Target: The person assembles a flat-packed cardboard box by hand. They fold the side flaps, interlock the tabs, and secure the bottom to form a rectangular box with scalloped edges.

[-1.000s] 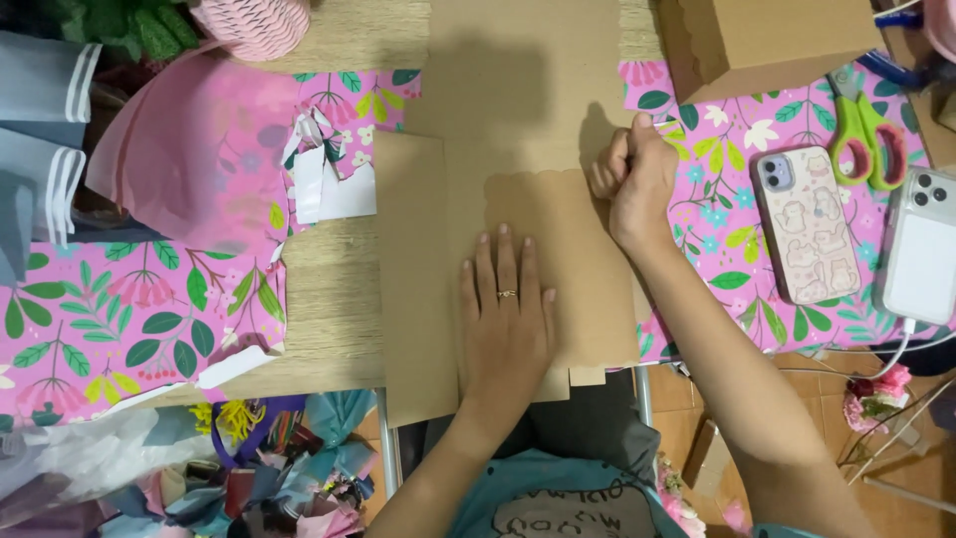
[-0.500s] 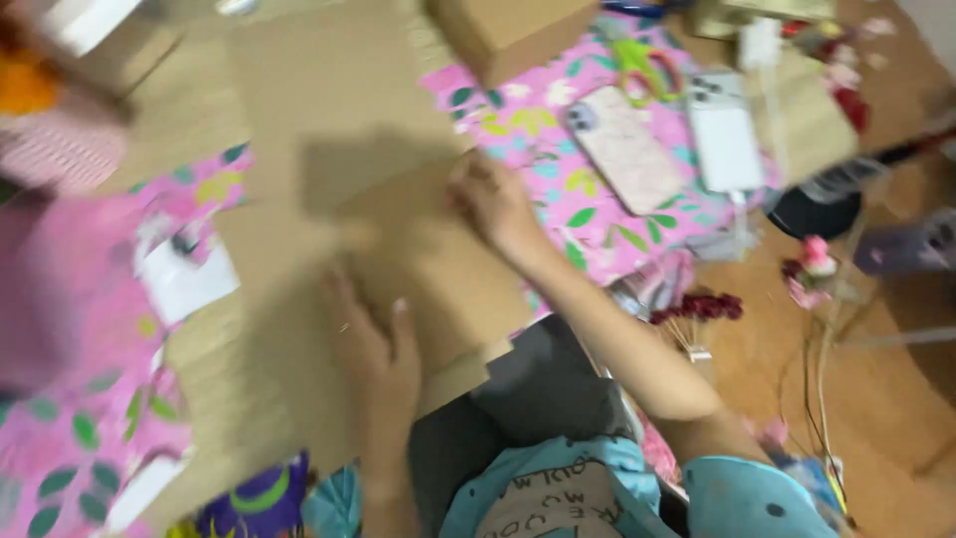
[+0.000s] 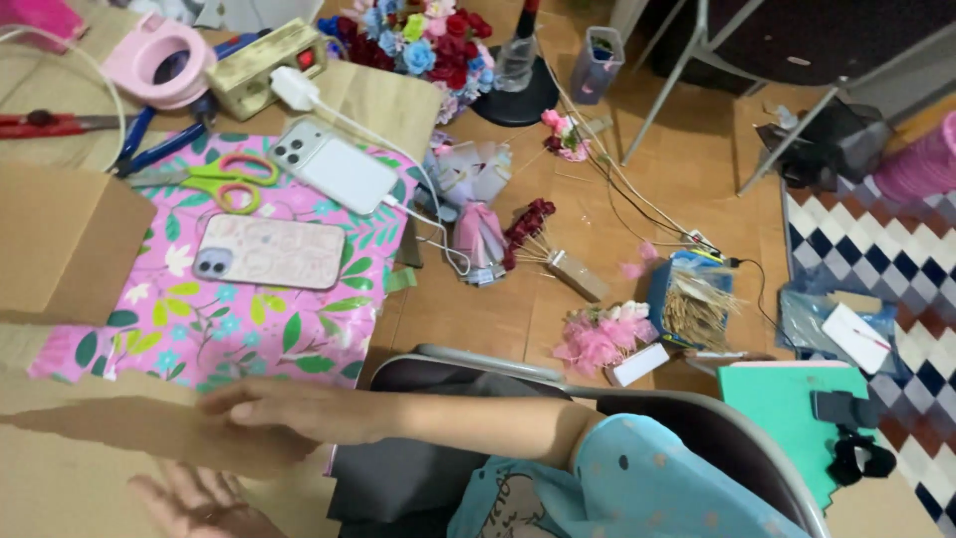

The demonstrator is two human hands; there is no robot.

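A brown cardboard sheet (image 3: 70, 468) fills the lower left of the head view, with a fold shadow running across it. My right hand (image 3: 264, 410) reaches in from the right and lies flat on the sheet along that fold, fingers stretched out. My left hand (image 3: 194, 501) is blurred at the bottom edge, fingers spread over the same sheet. Neither hand grips anything. A cardboard box (image 3: 60, 239) stands just beyond the sheet on pink floral wrapping paper (image 3: 249, 334).
On the paper lie a phone in a patterned case (image 3: 269, 251), a white phone on a charging cable (image 3: 334, 167) and green-pink scissors (image 3: 224, 179). Artificial flowers (image 3: 418, 35), loose stems, a green board (image 3: 787, 408) and a checkered mat (image 3: 876, 259) cover the floor at right.
The view has swung far to the right and down to the floor. The right hand has let go of the sheet's edge and now lies flat; the left hand stays near the sheet.
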